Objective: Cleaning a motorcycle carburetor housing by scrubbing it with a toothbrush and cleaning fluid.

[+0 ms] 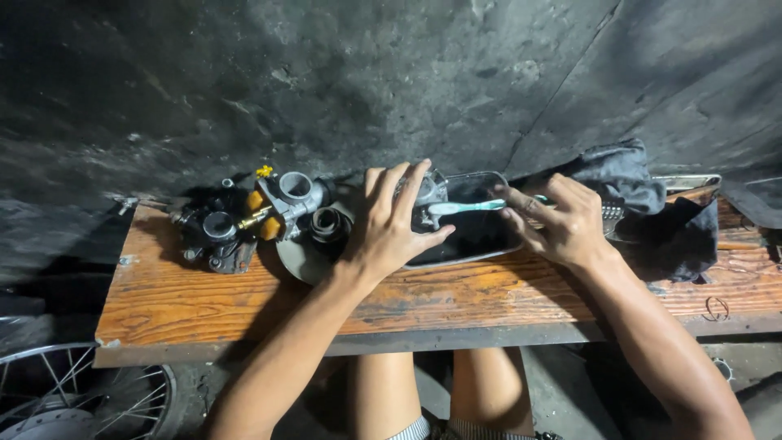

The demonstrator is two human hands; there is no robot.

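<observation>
My left hand [389, 222] grips a small metal part [426, 192] over the left end of a shallow metal tray [481, 253] of dark liquid. My right hand [560, 220] holds a pale teal toothbrush [468, 207] by its handle, with the brush head pointing left against the metal part. Both hands hover over the tray on a worn wooden bench [244, 301].
A carburetor body [291, 198] with yellow and brass fittings, a black rubber ring [327, 222] and a dark grimy part [213, 236] lie on the bench's left side. Dark cloths [652, 212] sit at the right. A spoked wheel [73, 391] stands at lower left. A sooty wall rises behind.
</observation>
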